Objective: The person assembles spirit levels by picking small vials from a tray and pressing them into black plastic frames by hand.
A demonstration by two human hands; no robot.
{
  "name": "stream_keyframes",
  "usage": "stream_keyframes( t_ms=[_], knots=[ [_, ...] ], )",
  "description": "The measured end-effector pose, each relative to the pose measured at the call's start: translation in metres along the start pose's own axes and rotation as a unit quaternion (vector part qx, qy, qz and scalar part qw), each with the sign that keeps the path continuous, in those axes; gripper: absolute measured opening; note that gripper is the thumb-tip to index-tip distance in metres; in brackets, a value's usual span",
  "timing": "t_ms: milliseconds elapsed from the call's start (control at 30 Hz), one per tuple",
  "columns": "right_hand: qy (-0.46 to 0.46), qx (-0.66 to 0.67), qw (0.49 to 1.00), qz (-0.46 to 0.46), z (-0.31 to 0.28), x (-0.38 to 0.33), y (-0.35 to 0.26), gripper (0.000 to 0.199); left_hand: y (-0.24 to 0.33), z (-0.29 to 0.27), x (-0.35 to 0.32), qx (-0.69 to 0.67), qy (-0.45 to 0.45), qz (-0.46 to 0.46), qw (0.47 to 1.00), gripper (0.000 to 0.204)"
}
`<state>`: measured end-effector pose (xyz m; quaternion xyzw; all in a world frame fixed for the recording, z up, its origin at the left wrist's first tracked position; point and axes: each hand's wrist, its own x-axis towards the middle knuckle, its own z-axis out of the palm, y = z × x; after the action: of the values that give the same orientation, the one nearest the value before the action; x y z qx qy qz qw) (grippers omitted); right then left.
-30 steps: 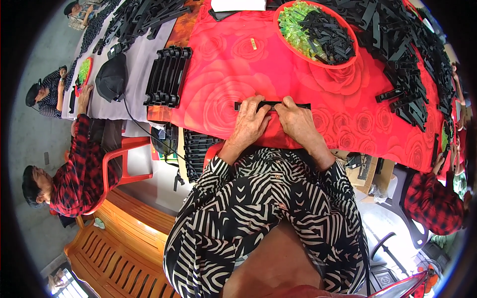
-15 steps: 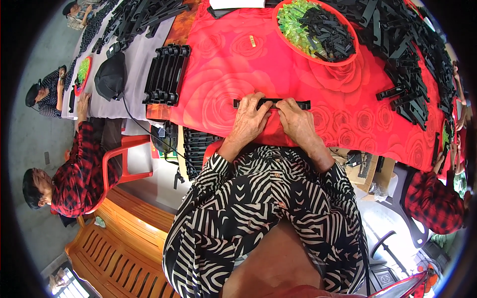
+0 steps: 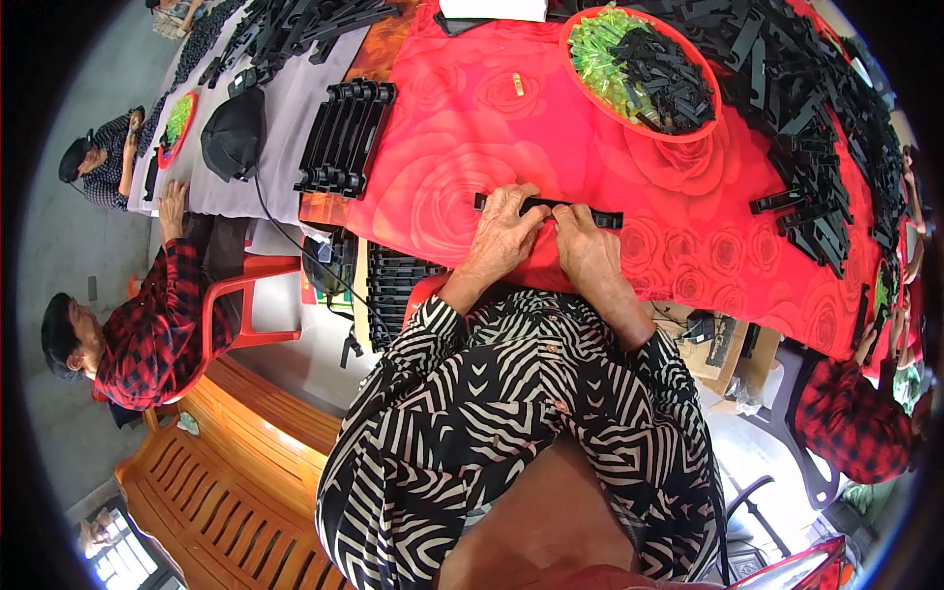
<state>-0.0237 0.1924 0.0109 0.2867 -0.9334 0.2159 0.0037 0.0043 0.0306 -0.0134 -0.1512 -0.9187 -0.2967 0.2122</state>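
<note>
A long, narrow black plastic part point(image 3: 607, 219) lies across the near edge of the red rose-patterned tablecloth point(image 3: 433, 211), tilted slightly down to the right. My left hand point(image 3: 507, 228) grips it left of its middle, the fingers bent over the top. Close beside it, my right hand point(image 3: 588, 242) is closed on the same part, thumb and fingers pressed against it. Both ends of the part stick out past my hands; its middle is mostly covered. A small yellowish piece point(image 3: 518, 85) lies on the cloth beyond my hands.
A red-rimmed basin point(image 3: 716, 110) holds green-yellow and black small pieces. Black parts point(image 3: 814, 187) lie heaped at the right. A row of similar parts point(image 3: 346, 138) stands at the left, near a black cap point(image 3: 234, 138). A person in a checked shirt point(image 3: 157, 334) sits left; others sit around.
The view has shifted a little. The black part, level before, now slants down to the right; both hands keep hold of it.
</note>
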Motion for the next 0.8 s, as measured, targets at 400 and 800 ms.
stream_keyframes(
  t_ms=[400,800],
  knots=[
    [0.141,-0.013,0.985,-0.093,0.009,-0.002,-0.001,0.009,-0.001,0.001,-0.002,0.006,-0.011,0.013,1.000,0.029],
    [0.219,0.189,0.957,0.004,0.010,-0.002,-0.002,0.010,0.002,-0.002,-0.002,-0.010,-0.015,0.015,1.000,0.028]
  ],
)
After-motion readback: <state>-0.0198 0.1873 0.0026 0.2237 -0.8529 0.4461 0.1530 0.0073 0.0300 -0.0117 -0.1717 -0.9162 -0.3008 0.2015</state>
